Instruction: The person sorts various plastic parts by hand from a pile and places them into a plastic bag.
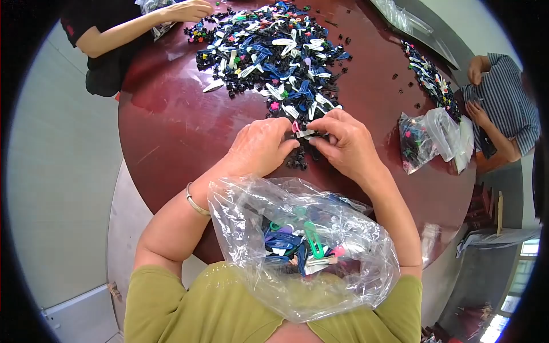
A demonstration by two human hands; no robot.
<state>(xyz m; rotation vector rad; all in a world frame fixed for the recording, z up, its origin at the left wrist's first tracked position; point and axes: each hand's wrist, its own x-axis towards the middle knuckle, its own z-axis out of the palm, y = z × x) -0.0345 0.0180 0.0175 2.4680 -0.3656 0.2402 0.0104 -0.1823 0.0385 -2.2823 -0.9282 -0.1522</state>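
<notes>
My left hand (262, 144) has its fingers curled at the near end of the pile, the tips beside a small pink clip (295, 126). What lies between those fingers I cannot make out. Opposite it, my right hand (345, 142) pinches a silvery-white hair clip (305, 134) between thumb and fingers. Small black claw clips (297, 158) lie under and between both hands. Beyond them spreads a big heap of hair clips (263, 51), mostly white, dark blue and black. An open clear plastic bag (240, 228) in front of my body holds mixed clips, among them a green snap clip (313, 239).
The round dark red table (171, 131) carries a second strip of clips (429, 77) at the right and filled plastic bags (414, 143). A co-worker's hand (191, 10) reaches in at the upper left. Another person in a striped shirt (497, 86) sits at the right.
</notes>
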